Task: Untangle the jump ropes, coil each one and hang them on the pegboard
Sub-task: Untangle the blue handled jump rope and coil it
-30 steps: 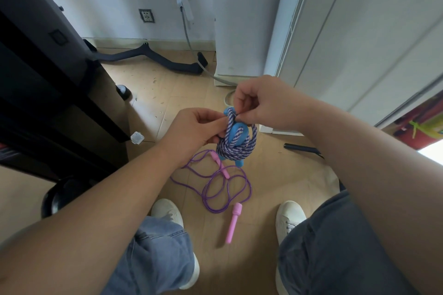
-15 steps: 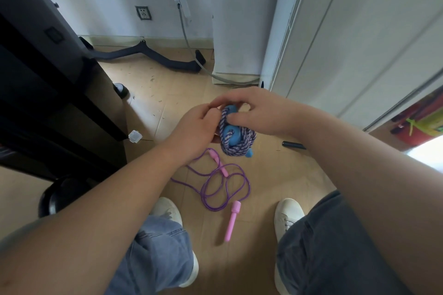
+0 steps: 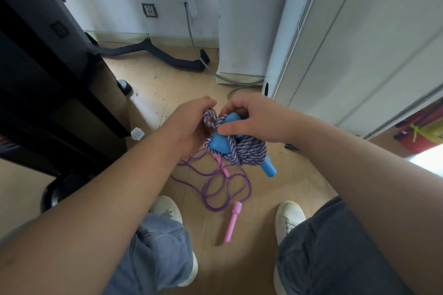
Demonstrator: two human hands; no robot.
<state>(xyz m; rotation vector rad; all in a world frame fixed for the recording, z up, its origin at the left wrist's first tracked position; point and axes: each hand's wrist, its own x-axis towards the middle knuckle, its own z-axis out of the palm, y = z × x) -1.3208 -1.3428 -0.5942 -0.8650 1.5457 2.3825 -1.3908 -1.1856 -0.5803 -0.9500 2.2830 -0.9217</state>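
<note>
Holding the braided rope point(image 3: 247, 151) bundle up between both hands, mid-frame, above the floor point(image 3: 167, 84). Grip: left hand point(image 3: 189, 127) pinches a small free loop of braid at the bundle's far-left top. The right hand point(image 3: 256, 122) is curled round the far end of one blue handle point(image 3: 218, 144), thumb pressed onto the wraps.

Handling, my read: the braid is soft, light, limp and grippy, so the wraps will snag rather than slide. Work the loop free while anchoring on the rigid handle, and don't yank. The handles are smooth hard plastic and the only stiff place to grab. The thin purple rope point(image 3: 215, 209) looks like springy slick cord. Take it by the handles and expect it to fight coiling.

Count:
- 2 ropes: the braided one in hand, and the thin one lying loose on the floor just beyond the shoes.
- 2 blue handles: the second blue handle point(image 3: 268, 169) sticks out near-right of the bundle.
- 2 pink handles: the near pink handle point(image 3: 232, 221), and the far pink handle point(image 3: 221, 165), partly hidden behind the bundle.
- pegboard: not in view.
</note>
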